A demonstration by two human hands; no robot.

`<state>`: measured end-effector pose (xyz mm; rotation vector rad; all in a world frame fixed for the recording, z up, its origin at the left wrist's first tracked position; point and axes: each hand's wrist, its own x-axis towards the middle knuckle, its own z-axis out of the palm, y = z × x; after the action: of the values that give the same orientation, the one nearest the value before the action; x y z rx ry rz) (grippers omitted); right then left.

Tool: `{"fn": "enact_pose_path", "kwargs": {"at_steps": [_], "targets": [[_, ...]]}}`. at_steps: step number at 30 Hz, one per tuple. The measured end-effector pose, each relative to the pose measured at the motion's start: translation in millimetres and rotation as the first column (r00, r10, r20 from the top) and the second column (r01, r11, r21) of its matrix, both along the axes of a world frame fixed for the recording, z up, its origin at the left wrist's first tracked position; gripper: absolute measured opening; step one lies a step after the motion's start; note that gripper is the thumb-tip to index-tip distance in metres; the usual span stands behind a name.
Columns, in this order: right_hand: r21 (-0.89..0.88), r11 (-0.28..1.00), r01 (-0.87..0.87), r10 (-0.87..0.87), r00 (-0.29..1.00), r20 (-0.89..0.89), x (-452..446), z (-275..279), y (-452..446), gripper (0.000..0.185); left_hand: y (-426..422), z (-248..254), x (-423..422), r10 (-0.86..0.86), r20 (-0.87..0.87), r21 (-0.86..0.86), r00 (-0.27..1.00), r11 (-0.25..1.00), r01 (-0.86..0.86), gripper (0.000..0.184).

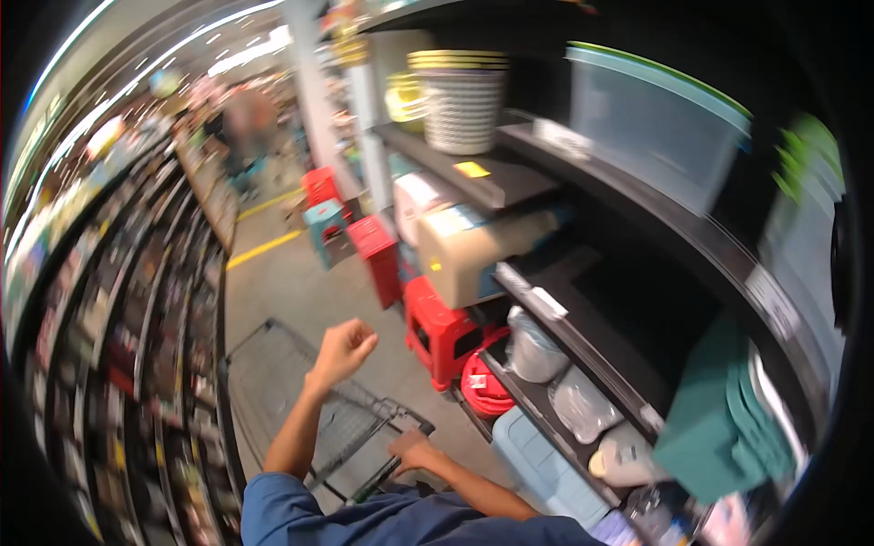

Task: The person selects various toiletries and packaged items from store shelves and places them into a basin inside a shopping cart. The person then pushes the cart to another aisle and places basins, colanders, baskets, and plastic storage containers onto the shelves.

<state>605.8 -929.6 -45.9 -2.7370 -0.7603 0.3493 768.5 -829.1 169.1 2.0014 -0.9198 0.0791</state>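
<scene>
My left hand (346,350) is raised above the shopping cart (337,414), fingers curled in, with nothing visible in it. Lower down, my right hand (414,450) wraps around the end of the cart's handle (411,420). The cart is a dark wire frame, and the floor shows through its basket, which is blurred by motion.
Shelves on the right carry stacked woven-look bins (460,105), a clear plastic box (651,123), a beige container (455,250) and green bins (719,428). Red stools (437,332) stand at the aisle's right edge. Packed racks (118,355) line the left; a blurred person (246,127) is farther off.
</scene>
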Motion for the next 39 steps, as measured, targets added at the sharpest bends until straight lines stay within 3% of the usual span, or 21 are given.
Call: {"fn": "enact_pose_path", "kwargs": {"at_steps": [2,6,10,11,12,13,14,16,17,19,20,21,24,25,26,28,30,31,33,36,39], "targets": [[-0.062,0.997,0.039,-0.038,0.999,0.022,-1.3,9.9,2.3,0.057,59.5,-50.0,-36.4,0.225,-0.083,0.122,0.971,0.969,-0.214,0.015],[-0.086,0.993,-0.078,0.085,0.994,0.074,5.0,6.4,-1.6,0.059,158.1,-131.7,-133.0,0.553,-0.033,0.356,0.832,0.785,-0.507,0.024],[-0.165,0.977,-0.136,0.127,0.99,-0.058,11.6,25.7,4.2,0.057,211.4,-171.6,-212.6,0.692,-0.131,0.464,0.71,0.676,-0.573,0.035],[-0.232,0.96,-0.158,0.117,0.976,-0.183,15.4,37.8,8.3,0.057,218.3,-182.5,-223.8,0.717,-0.159,0.519,0.679,0.645,-0.56,0.042],[-0.237,0.968,-0.079,0.033,0.981,-0.191,20.7,38.9,6.8,0.057,219.9,-179.4,-234.9,0.676,-0.158,0.511,0.72,0.68,-0.526,0.047],[0.1,0.983,-0.154,0.179,0.927,-0.329,21.8,37.6,-1.6,0.051,218.1,-167.7,-242.3,0.618,-0.334,0.564,0.712,0.736,-0.375,0.049],[0.439,0.884,-0.16,0.334,0.873,-0.355,26.2,43.8,-14.1,0.045,220.2,-182.0,-248.7,0.539,-0.352,0.585,0.765,0.765,-0.27,0.05],[0.54,0.792,-0.286,0.333,0.943,0.011,48.4,79.0,-42.2,0.029,225.9,-209.5,-260.7,0.485,-0.505,0.468,0.714,0.849,-0.246,0.048],[0.427,0.88,-0.207,0.154,0.976,0.157,55.9,130.8,-57.9,0.017,221.2,-197.3,-263.7,0.489,-0.568,0.437,0.662,0.861,-0.262,0.044],[0.201,0.979,-0.036,-0.091,0.803,0.59,68.5,253.2,-94.1,0.007,222.2,-196.8,-269.7,0.433,-0.432,0.424,0.791,0.872,-0.245,0.046],[0.112,0.982,0.153,-0.181,0.576,0.797,72.3,301.2,-117.3,0.009,224.3,-205.5,-271.2,0.35,-0.353,0.421,0.868,0.888,-0.187,0.047],[-0.004,0.954,0.299,-0.083,0.278,0.957,63.2,364.0,-135.9,0.011,222.3,-201.1,-270.2,0.306,-0.346,0.508,0.887,0.856,-0.097,0.046],[-0.058,0.823,0.566,0.123,-0.077,0.989,37.4,510.5,-177.8,0.016,219.6,-196.8,-263.5,0.26,-0.36,0.573,0.896,0.819,-0.008,0.043],[0.022,0.621,0.783,0.092,-0.1,0.991,29.5,539.8,-197.0,0.021,221.6,-200.4,-264.8,0.246,-0.367,0.566,0.897,0.824,0.005,0.042],[0.044,0.573,0.818,0.13,-0.144,0.981,18.7,564.7,-226.4,0.027,222.4,-203.3,-265.3,0.25,-0.373,0.558,0.893,0.83,0.001,0.042],[0.052,0.242,0.969,-0.016,-0.05,0.999,-6.6,597.9,-260.9,0.029,219.4,-207.7,-264.0,0.235,-0.393,0.517,0.889,0.856,0.002,0.039],[-0.016,0.095,0.995,-0.201,0.035,0.979,-29.0,610.8,-277.6,0.027,220.8,-213.2,-263.6,0.218,-0.373,0.484,0.902,0.875,-0.011,0.038],[-0.018,0.096,0.995,-0.19,0.036,0.981,-37.4,617.7,-282.5,0.027,221.3,-212.9,-263.5,0.214,-0.363,0.488,0.907,0.873,-0.011,0.038],[-0.047,0.088,0.995,-0.423,0.08,0.903,-47.7,625.8,-292.4,0.026,221.9,-208.0,-264.7,0.228,-0.344,0.522,0.911,0.853,-0.016,0.036],[-0.109,0.15,0.983,-0.399,0.161,0.903,-52.0,630.9,-305.0,0.026,219.8,-209.7,-268.6,0.281,-0.324,0.523,0.903,0.849,-0.076,0.033],[-0.149,0.332,0.931,-0.223,0.232,0.947,-48.2,631.6,-388.3,0.031,217.8,-208.7,-266.9,0.327,-0.335,0.565,0.884,0.82,-0.089,0.033]]}}
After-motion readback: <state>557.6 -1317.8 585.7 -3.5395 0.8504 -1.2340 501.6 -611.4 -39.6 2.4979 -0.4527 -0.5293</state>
